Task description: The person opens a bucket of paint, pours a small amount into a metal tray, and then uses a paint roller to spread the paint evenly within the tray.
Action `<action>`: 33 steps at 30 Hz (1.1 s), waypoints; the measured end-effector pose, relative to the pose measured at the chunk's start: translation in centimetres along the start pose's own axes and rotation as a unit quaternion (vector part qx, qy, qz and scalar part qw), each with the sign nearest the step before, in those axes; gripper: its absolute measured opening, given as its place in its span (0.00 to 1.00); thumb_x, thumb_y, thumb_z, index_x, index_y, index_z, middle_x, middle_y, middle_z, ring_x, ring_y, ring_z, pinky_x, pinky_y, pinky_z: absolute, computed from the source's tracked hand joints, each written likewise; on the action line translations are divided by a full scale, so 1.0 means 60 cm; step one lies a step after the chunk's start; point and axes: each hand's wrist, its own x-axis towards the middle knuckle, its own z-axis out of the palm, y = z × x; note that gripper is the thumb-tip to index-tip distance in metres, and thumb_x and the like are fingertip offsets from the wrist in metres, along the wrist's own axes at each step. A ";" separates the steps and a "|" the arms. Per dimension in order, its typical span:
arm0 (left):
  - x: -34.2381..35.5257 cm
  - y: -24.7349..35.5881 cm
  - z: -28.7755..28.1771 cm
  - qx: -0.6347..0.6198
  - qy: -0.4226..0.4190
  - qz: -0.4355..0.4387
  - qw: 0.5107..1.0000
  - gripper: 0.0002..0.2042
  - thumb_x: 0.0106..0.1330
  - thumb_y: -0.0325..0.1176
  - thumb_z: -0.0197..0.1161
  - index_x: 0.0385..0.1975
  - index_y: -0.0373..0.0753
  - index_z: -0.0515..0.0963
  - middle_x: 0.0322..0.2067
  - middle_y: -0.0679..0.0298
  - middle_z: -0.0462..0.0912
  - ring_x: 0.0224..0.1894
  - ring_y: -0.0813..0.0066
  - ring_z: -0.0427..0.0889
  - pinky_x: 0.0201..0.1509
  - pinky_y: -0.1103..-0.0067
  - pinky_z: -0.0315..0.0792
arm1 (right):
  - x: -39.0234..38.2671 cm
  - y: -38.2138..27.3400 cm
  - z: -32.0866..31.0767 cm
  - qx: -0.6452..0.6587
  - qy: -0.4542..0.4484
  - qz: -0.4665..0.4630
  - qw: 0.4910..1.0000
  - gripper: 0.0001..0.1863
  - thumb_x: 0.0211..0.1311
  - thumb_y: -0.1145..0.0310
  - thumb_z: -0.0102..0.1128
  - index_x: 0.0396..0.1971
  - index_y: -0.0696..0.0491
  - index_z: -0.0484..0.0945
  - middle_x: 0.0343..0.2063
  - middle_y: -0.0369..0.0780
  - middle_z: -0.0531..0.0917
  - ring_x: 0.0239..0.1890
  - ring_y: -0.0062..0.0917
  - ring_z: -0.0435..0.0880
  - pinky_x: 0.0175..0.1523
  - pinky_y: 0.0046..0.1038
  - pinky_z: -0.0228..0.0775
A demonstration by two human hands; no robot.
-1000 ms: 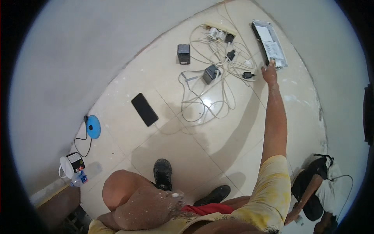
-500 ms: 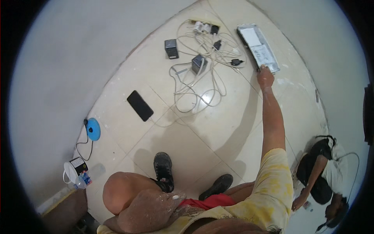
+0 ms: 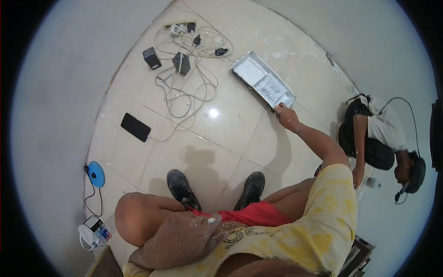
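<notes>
My right hand (image 3: pixel 288 117) is closed on the near end of a paint tray (image 3: pixel 260 76), its thumb over the rim. The long tray has white paint inside and a dark outer side, and seems to be on or just above the tiled floor. My left hand (image 3: pixel 196 233), dusty and spotted with white, lies over my lap near the red shorts. Its fingers are mostly hidden, so whether it holds anything does not show.
Left of the tray lie tangled cables (image 3: pixel 198 87), a power strip (image 3: pixel 180 25) and dark block-shaped adapters (image 3: pixel 182 63). A phone (image 3: pixel 135 127), a blue round base (image 3: pixel 96 174) and a white kettle (image 3: pixel 87 235) are at left. Another person (image 3: pixel 369 129) crouches at right beside a bottle (image 3: pixel 373 183).
My right hand has drawn the paint tray away from the far wall, nearer to me and clear of the cables' right side. My right foot has shifted, and the view has turned rightward.
</notes>
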 end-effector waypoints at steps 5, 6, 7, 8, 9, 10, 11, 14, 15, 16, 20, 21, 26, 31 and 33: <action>0.002 0.004 0.006 0.070 -0.016 0.001 0.997 0.11 0.60 0.40 0.53 0.32 0.40 0.76 0.27 0.57 0.80 0.28 0.62 0.80 0.34 0.71 0.75 | -0.146 -0.012 0.010 -0.007 -0.155 -0.050 0.987 0.08 0.55 0.72 0.46 0.36 0.55 0.67 0.40 0.46 0.71 0.30 0.43 0.78 0.35 0.41 0.72; 0.003 0.008 0.007 0.082 -0.021 0.002 0.996 0.11 0.60 0.40 0.53 0.32 0.40 0.76 0.27 0.57 0.80 0.28 0.62 0.80 0.34 0.71 0.75 | -0.167 -0.014 0.021 -0.008 -0.143 -0.065 0.988 0.07 0.56 0.72 0.45 0.35 0.55 0.67 0.40 0.45 0.71 0.29 0.43 0.78 0.34 0.39 0.73; 0.005 0.012 0.004 0.100 -0.024 0.001 0.995 0.11 0.60 0.40 0.53 0.32 0.40 0.76 0.27 0.57 0.80 0.28 0.62 0.80 0.34 0.71 0.75 | -0.187 -0.016 0.034 -0.002 -0.145 -0.063 0.987 0.07 0.56 0.72 0.45 0.35 0.55 0.67 0.40 0.45 0.71 0.29 0.43 0.78 0.34 0.39 0.73; 0.009 0.015 0.000 0.118 -0.035 0.004 0.992 0.11 0.60 0.40 0.53 0.32 0.40 0.76 0.27 0.57 0.80 0.28 0.62 0.80 0.34 0.71 0.75 | -0.207 -0.019 0.048 0.002 -0.138 -0.076 0.988 0.07 0.57 0.71 0.44 0.35 0.55 0.67 0.40 0.44 0.72 0.29 0.43 0.78 0.33 0.38 0.74; 0.011 0.023 -0.009 0.134 -0.048 0.004 0.990 0.11 0.60 0.40 0.53 0.32 0.40 0.76 0.27 0.57 0.80 0.28 0.62 0.80 0.34 0.71 0.75 | -0.225 -0.024 0.059 0.007 -0.131 -0.090 0.987 0.07 0.57 0.71 0.43 0.35 0.55 0.67 0.40 0.44 0.72 0.30 0.43 0.79 0.32 0.38 0.74; 0.015 0.032 -0.013 0.151 -0.059 0.000 0.987 0.11 0.60 0.40 0.53 0.32 0.40 0.76 0.27 0.57 0.80 0.28 0.62 0.80 0.34 0.71 0.75 | -0.236 -0.032 0.054 0.016 -0.118 -0.106 0.987 0.08 0.57 0.71 0.45 0.36 0.54 0.68 0.41 0.45 0.72 0.31 0.43 0.79 0.33 0.37 0.74; 0.022 0.044 -0.025 0.152 -0.064 -0.003 0.986 0.11 0.60 0.40 0.53 0.32 0.40 0.76 0.27 0.57 0.80 0.28 0.62 0.80 0.34 0.71 0.75 | -0.244 -0.025 0.066 0.022 -0.119 -0.105 0.987 0.08 0.57 0.71 0.45 0.36 0.54 0.68 0.41 0.45 0.72 0.31 0.43 0.79 0.33 0.37 0.74; 0.069 0.054 -0.061 0.209 -0.276 -0.051 0.937 0.12 0.58 0.42 0.54 0.31 0.40 0.76 0.24 0.56 0.79 0.28 0.59 0.80 0.34 0.69 0.74 | -0.263 0.004 0.090 -0.033 -0.168 -0.128 0.977 0.12 0.61 0.67 0.42 0.41 0.57 0.67 0.47 0.49 0.72 0.33 0.42 0.79 0.39 0.35 0.75; 0.079 0.028 -0.056 0.211 -0.310 -0.010 0.927 0.13 0.58 0.42 0.54 0.31 0.39 0.76 0.23 0.56 0.79 0.28 0.57 0.79 0.33 0.67 0.73 | -0.264 0.007 0.096 -0.027 -0.168 -0.131 0.977 0.12 0.61 0.67 0.42 0.41 0.57 0.67 0.47 0.49 0.72 0.33 0.42 0.79 0.39 0.35 0.75; 0.090 0.005 -0.055 0.213 -0.343 0.028 0.914 0.13 0.58 0.43 0.54 0.31 0.39 0.75 0.22 0.55 0.78 0.28 0.55 0.79 0.32 0.66 0.72 | -0.263 0.008 0.101 0.015 -0.163 -0.078 0.983 0.13 0.61 0.66 0.42 0.41 0.57 0.68 0.46 0.49 0.73 0.36 0.42 0.79 0.41 0.35 0.74; 0.265 -0.120 0.003 0.326 -0.267 0.042 0.906 0.10 0.57 0.35 0.52 0.30 0.37 0.77 0.28 0.50 0.79 0.31 0.53 0.79 0.35 0.63 0.72 | -0.265 -0.017 0.058 0.130 -0.016 -0.071 0.989 0.12 0.61 0.66 0.45 0.39 0.58 0.70 0.43 0.50 0.76 0.38 0.39 0.78 0.43 0.32 0.72; 0.322 -0.133 0.019 0.337 -0.249 0.045 0.907 0.11 0.57 0.35 0.52 0.30 0.36 0.78 0.29 0.50 0.79 0.32 0.54 0.79 0.36 0.64 0.72 | -0.273 -0.015 0.047 0.271 0.001 0.019 0.962 0.11 0.61 0.68 0.47 0.39 0.58 0.71 0.41 0.49 0.77 0.38 0.37 0.79 0.42 0.31 0.72; 0.474 -0.282 0.099 0.210 -0.092 0.068 0.971 0.09 0.53 0.33 0.56 0.28 0.36 0.78 0.30 0.53 0.80 0.33 0.57 0.79 0.39 0.67 0.71 | -0.219 -0.124 -0.033 0.526 0.070 0.183 0.828 0.09 0.54 0.71 0.60 0.32 0.62 0.75 0.24 0.38 0.80 0.26 0.22 0.80 0.30 0.22 0.71; 0.527 -0.239 0.086 0.228 -0.067 0.133 0.962 0.10 0.56 0.34 0.55 0.31 0.35 0.78 0.31 0.56 0.80 0.35 0.63 0.79 0.41 0.71 0.71 | -0.193 -0.156 -0.059 0.707 0.127 0.235 0.655 0.07 0.54 0.69 0.61 0.26 0.57 0.75 0.19 0.36 0.78 0.21 0.17 0.76 0.26 0.17 0.68; 0.536 -0.222 0.083 0.140 -0.081 0.098 0.982 0.11 0.57 0.35 0.54 0.32 0.35 0.78 0.32 0.56 0.80 0.36 0.65 0.79 0.41 0.71 0.71 | -0.181 -0.157 -0.058 0.732 0.075 0.244 0.632 0.07 0.56 0.69 0.60 0.26 0.57 0.74 0.20 0.35 0.77 0.19 0.16 0.73 0.25 0.15 0.67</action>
